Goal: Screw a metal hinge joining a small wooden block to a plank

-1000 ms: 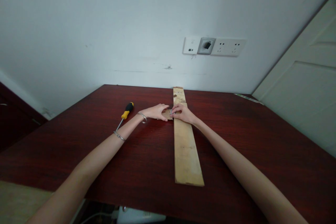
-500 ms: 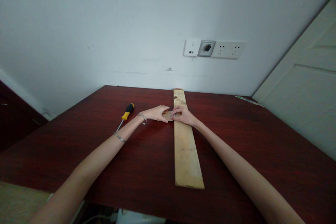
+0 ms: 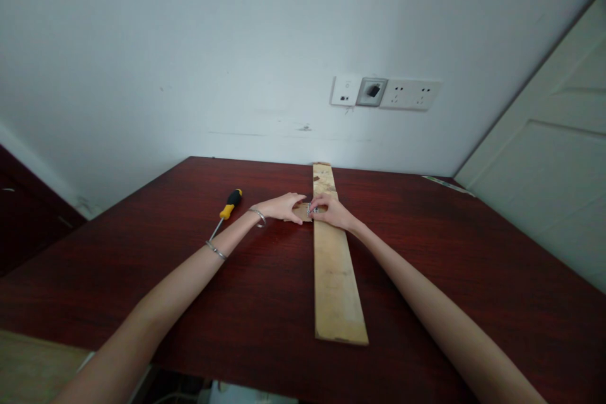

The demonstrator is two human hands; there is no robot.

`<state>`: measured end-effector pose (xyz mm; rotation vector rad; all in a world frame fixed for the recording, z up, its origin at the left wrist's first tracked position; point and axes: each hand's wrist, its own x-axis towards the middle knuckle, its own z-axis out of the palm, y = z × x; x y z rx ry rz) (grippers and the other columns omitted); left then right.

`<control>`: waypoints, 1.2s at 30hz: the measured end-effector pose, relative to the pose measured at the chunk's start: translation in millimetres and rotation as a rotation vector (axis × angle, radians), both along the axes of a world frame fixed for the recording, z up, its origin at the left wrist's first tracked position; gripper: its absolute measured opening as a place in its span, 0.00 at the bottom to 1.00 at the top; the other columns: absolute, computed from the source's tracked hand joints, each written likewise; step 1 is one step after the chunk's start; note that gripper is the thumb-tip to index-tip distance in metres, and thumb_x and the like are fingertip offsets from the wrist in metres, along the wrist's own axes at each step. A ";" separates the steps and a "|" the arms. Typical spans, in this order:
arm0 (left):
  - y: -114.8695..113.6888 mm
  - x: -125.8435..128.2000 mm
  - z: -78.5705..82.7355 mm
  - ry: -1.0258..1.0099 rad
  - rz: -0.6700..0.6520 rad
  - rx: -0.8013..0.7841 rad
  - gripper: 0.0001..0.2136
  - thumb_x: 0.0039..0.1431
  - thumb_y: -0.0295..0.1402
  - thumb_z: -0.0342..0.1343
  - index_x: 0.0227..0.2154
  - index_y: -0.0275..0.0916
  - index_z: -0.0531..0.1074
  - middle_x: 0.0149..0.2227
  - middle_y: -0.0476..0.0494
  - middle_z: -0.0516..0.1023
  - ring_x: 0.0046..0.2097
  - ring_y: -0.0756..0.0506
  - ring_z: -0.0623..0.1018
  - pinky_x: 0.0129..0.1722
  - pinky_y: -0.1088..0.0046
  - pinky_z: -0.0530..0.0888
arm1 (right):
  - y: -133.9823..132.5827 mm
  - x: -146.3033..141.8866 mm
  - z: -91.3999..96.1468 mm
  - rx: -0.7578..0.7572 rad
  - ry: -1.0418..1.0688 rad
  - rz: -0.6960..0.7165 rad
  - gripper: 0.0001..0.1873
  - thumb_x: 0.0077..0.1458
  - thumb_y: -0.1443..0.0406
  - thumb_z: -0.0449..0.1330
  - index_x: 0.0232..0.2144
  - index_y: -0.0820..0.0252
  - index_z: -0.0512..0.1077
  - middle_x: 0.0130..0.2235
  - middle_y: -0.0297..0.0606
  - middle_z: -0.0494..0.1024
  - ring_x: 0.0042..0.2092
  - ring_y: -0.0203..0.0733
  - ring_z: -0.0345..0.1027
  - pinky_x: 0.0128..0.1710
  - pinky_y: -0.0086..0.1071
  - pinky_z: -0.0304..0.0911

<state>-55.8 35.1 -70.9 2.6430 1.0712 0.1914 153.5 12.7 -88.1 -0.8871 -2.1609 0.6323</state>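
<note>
On the dark red counter (image 3: pixel 255 303), a long pale board (image 3: pixel 338 303) lies from near to far. At its left edge, the left hand (image 3: pixel 283 207) holds a small wooden piece (image 3: pixel 303 212) between thumb and fingers, rather wide apart. The right hand (image 3: pixel 334 213) is over the board, its fingers almost together at a small metal part (image 3: pixel 308 209); whether they pinch it, I cannot tell. Slightly farther, at left, lies the screwdriver's black-yellow handle (image 3: pixel 231 202).

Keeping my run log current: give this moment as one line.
left hand: around small brown piece | right hand: at small silvery part, over long board | screwdriver: on tabletop, left of board
</note>
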 end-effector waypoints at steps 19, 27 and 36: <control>-2.9 -0.3 1.7 -0.024 -0.020 -0.019 0.40 0.45 0.41 0.63 0.59 0.28 0.56 0.55 0.30 0.64 0.54 0.38 0.65 0.53 0.66 0.62 | 6.2 5.1 4.3 -0.298 0.326 -0.168 0.10 0.44 0.62 0.59 0.30 0.61 0.75 0.34 0.38 0.78 0.37 0.42 0.70 0.44 0.38 0.62; -6.6 -1.9 8.8 0.065 0.000 -0.017 0.44 0.44 0.45 0.62 0.61 0.30 0.51 0.59 0.27 0.59 0.59 0.34 0.60 0.54 0.62 0.60 | 5.4 8.1 12.7 -0.404 0.488 -0.256 0.14 0.42 0.58 0.62 0.31 0.60 0.75 0.36 0.38 0.77 0.37 0.41 0.68 0.35 0.33 0.64; 7.1 -61.6 73.3 0.120 0.370 0.207 0.25 0.55 0.42 0.53 0.53 0.35 0.65 0.54 0.34 0.68 0.54 0.38 0.68 0.51 0.66 0.65 | -1.7 14.4 50.9 -0.366 0.437 -0.184 0.14 0.43 0.58 0.62 0.31 0.60 0.74 0.37 0.39 0.76 0.36 0.39 0.69 0.32 0.31 0.65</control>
